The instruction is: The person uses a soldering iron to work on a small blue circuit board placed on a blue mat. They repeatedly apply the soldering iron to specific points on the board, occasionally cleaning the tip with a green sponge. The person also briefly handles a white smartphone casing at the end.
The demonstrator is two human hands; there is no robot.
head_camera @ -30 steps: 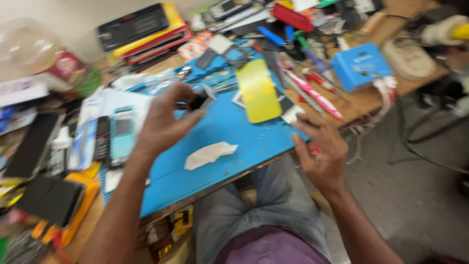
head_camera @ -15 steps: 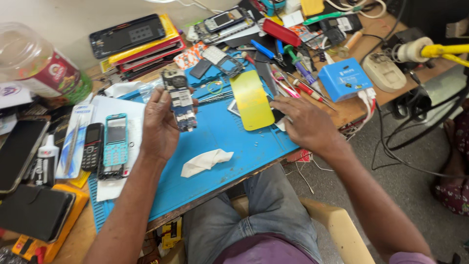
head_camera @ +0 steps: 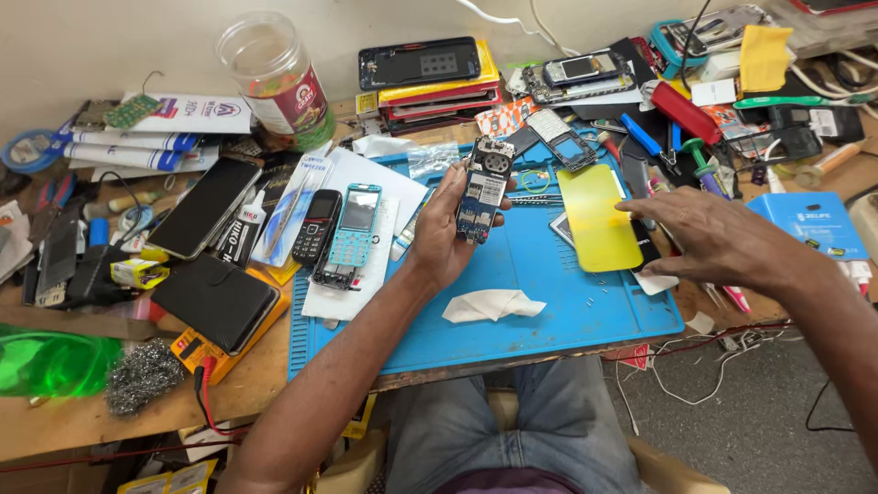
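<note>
now left hand (head_camera: 445, 240) raised with opened phone (head_camera: 482, 190)

My left hand (head_camera: 448, 240) grips bare circuit board (head_camera: 483, 190); below, matt blue rubbery mat (head_camera: 549, 302), crumpled white tissue (head_camera: 492, 306), glossy yellow plastic sheet (head_camera: 599, 218).

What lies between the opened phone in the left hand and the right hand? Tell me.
In the head view, a yellow plastic sheet lies on the blue mat between the opened phone and the right hand.
</note>
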